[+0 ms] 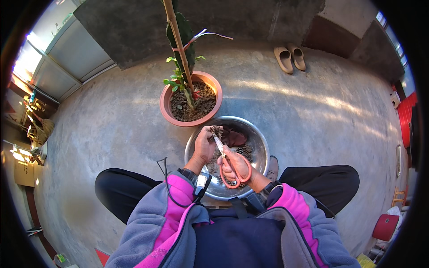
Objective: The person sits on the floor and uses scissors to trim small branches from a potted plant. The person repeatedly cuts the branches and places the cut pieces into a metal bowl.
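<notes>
My left hand point(205, 146) holds a brown pine cone point(216, 131) over the far left part of a round metal basin point(264, 147). In my right hand point(236, 164) is a pair of scissors point(247, 167) with orange-pink handles, its blades pointing up and left at the cone. The tips meet the cone's scales; whether the blades are fully closed I cannot tell. Several more pine cones point(246, 152) lie in the basin, beside a dark red cloth or bag point(233, 137). Small brown bits cover part of the basin's bottom, partly hidden by my hands.
Just beyond the basin stands a potted cactus point(189, 53) tied to a bamboo stake, in a terracotta-coloured pot point(164, 105). Tan clogs point(285, 60) rest near the far wall. A straw broom point(47, 127) and a cardboard box point(25, 172) are at the left; a red container point(386, 227) is at the right.
</notes>
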Action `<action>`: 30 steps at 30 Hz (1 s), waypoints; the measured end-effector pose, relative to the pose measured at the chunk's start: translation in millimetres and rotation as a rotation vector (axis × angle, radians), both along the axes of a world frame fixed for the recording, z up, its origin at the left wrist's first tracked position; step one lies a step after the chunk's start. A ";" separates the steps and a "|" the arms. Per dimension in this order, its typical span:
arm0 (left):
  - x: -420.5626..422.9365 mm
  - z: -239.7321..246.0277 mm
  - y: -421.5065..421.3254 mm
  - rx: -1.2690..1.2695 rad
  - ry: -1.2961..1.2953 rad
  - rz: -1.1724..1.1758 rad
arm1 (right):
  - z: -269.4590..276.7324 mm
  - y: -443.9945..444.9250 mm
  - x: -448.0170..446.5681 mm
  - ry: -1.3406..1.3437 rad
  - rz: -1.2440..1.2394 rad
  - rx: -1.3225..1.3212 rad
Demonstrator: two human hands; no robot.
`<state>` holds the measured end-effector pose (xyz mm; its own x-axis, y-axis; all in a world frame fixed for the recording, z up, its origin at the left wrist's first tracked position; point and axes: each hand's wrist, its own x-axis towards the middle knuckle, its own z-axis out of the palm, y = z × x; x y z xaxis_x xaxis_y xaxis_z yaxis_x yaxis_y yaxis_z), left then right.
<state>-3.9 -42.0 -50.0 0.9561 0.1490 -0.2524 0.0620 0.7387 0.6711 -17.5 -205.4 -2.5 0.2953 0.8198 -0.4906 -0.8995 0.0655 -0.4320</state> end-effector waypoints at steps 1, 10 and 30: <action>1.4 1.4 1.8 -0.026 0.001 0.012 | 1.3 -2.0 0.8 -0.010 0.016 -0.011; 4.7 16.6 14.0 0.247 -0.123 0.009 | 11.9 -1.6 -1.4 -0.140 0.023 -0.133; 9.3 9.6 10.6 0.108 -0.120 0.075 | 3.7 -1.7 2.8 -0.048 0.038 -0.026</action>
<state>5.4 -31.3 -40.4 0.9636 0.2411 -0.1155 -0.0761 0.6614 0.7461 -14.7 -207.0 1.3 0.2877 0.8182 -0.4978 -0.8795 0.0200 -0.4755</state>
